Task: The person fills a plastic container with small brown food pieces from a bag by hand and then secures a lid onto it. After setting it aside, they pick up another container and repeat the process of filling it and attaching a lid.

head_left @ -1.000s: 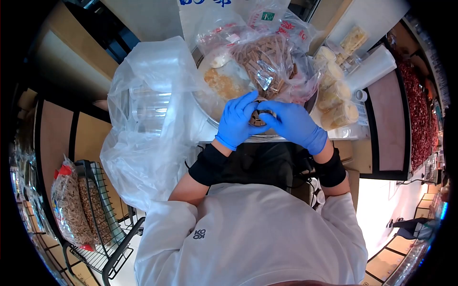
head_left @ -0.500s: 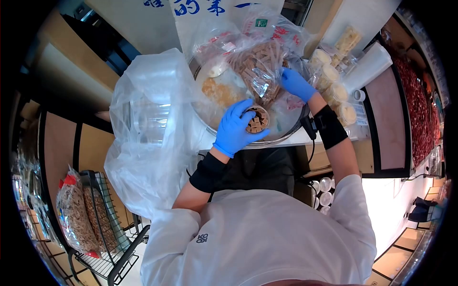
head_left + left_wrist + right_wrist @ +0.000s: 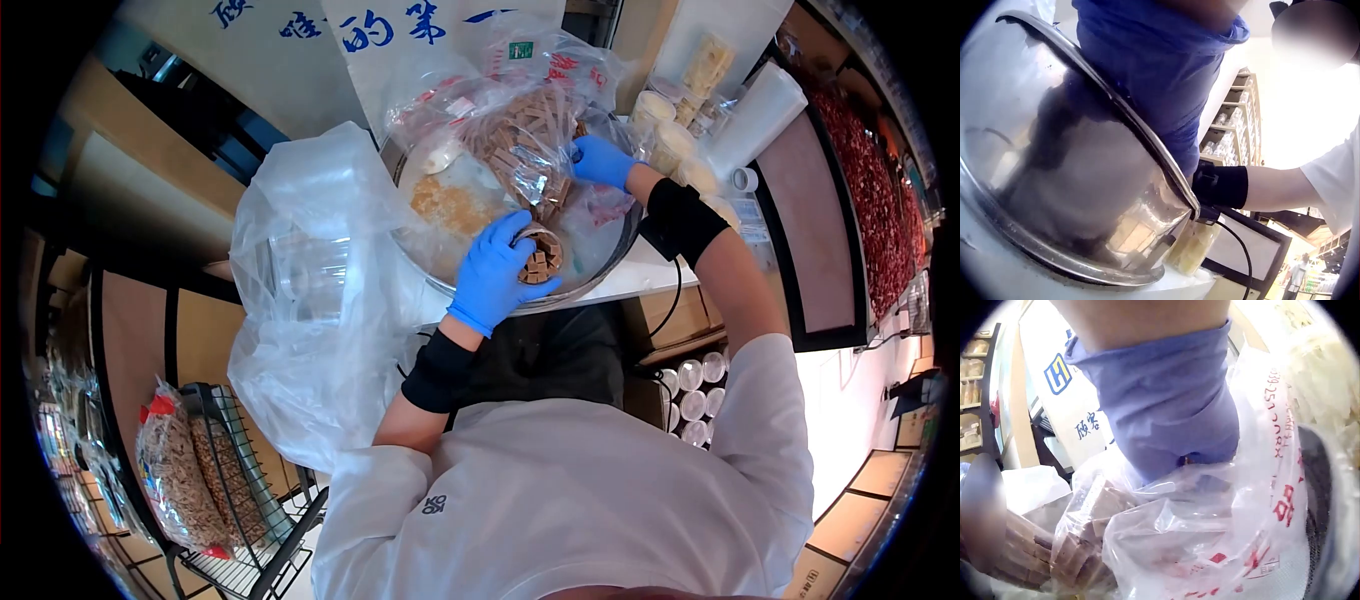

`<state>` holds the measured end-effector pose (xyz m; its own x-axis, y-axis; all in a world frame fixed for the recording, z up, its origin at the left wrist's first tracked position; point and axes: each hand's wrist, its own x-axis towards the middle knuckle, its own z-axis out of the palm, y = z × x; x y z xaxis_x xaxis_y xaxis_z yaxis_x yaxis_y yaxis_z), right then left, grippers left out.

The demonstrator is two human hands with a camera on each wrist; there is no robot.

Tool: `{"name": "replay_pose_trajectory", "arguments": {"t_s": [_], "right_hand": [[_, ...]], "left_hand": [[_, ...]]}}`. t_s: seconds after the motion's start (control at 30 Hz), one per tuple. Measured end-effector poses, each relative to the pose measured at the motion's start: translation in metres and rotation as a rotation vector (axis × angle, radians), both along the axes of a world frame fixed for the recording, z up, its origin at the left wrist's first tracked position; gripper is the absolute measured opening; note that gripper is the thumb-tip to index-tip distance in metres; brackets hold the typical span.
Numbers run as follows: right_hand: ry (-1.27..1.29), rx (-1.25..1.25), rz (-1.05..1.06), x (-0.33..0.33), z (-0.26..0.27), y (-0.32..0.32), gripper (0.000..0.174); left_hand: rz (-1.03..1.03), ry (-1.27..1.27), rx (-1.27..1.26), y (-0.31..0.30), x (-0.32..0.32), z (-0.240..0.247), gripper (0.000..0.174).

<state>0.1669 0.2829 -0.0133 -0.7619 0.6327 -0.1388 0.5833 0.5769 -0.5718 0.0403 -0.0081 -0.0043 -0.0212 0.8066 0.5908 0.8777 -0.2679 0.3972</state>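
Note:
My left hand, in a blue glove, grips a round tub over the near rim of a steel basin. Brown sticks stand packed upright in the tub, their square ends showing. At the right side of a clear plastic bag is my gloved right hand. More brown sticks fill that bag, loosely piled. In the right wrist view the bag's plastic covers my right fingertips, and I cannot tell whether they pinch a stick. The left wrist view shows the basin's outer wall beneath my left glove.
Pale crumbs lie in the basin's left part. A big clear bag with stacked plastic tubs stands at the left. Filled tubs and a white plastic roll line the right side. A wire rack with bagged goods is lower left.
My right hand has left the tub and moved up and right to the bag of brown sticks. The left hand keeps hold of the tub. The head view has shifted.

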Motion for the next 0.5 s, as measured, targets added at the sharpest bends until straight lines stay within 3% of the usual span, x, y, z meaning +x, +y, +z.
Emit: {"name": "replay_pose_trajectory", "arguments": {"t_s": [0.07, 0.27, 0.5], "right_hand": [[0.111, 0.085, 0.055, 0.003, -0.006, 0.007, 0.021], [0.063, 0.34, 0.042, 0.0, 0.008, -0.008, 0.02], [0.281, 0.299, 0.032, 0.022, 0.047, -0.011, 0.022]], "left_hand": [[0.0, -0.025, 0.0, 0.0, 0.001, 0.0, 0.051], [0.001, -0.102, 0.034, 0.001, 0.001, -0.001, 0.059], [0.033, -0.26, 0.067, 0.003, -0.003, -0.002, 0.059]]}}
